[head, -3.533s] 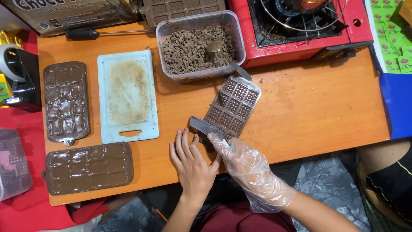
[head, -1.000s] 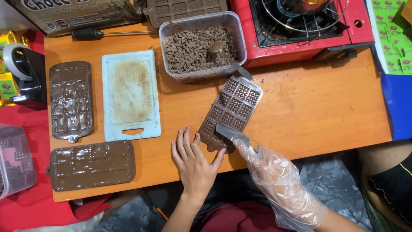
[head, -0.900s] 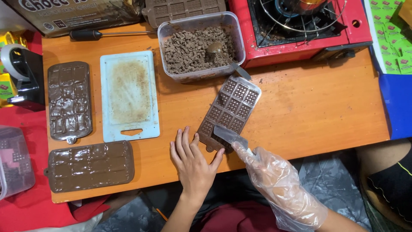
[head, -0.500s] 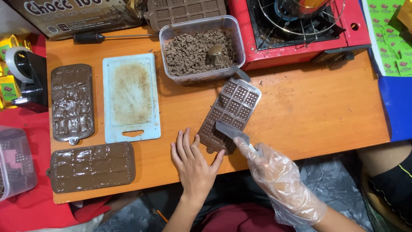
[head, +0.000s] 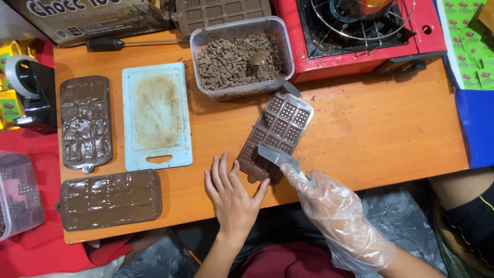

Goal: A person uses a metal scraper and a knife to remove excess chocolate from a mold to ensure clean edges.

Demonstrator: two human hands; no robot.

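At the far left a clear plastic tub (head: 18, 193) is seen on a red cloth, and above it a black tape dispenser (head: 32, 90) is set at the edge of the orange wooden bench (head: 370, 128). Two filled brown chocolate-bar moulds are laid flat, presumably so that the filling can level and set: one upright mould (head: 86, 122) and one lengthwise mould (head: 109, 198) below it. Beside them a smeared white plastic cutting board (head: 156, 116) is placed, with a black-handled tool (head: 131, 43) beyond it. The bare left hand (head: 234, 193) is laid flat on the bench, its fingers spread and gripping nothing, the thumb pressed against the near end of the slanted clear chocolate mould (head: 277, 135), apparently to keep it from sliding. This mould is found near the middle of the bench, just in front of the clear rectangular container of chopped chocolate (head: 239, 56), in which a spoon (head: 267, 69) is left, handy for filling. A flat metal scraper (head: 278, 156) is gripped in the closed fingers of the right hand (head: 334, 216), which is covered by a thin transparent glove, and its blade is held across the mould's near end, seemingly so that surplus chocolate is drawn off. At the right a red portable gas stove (head: 360, 36) is stood along the far edge, and a blue surface (head: 476, 128) is seen beyond the bench.
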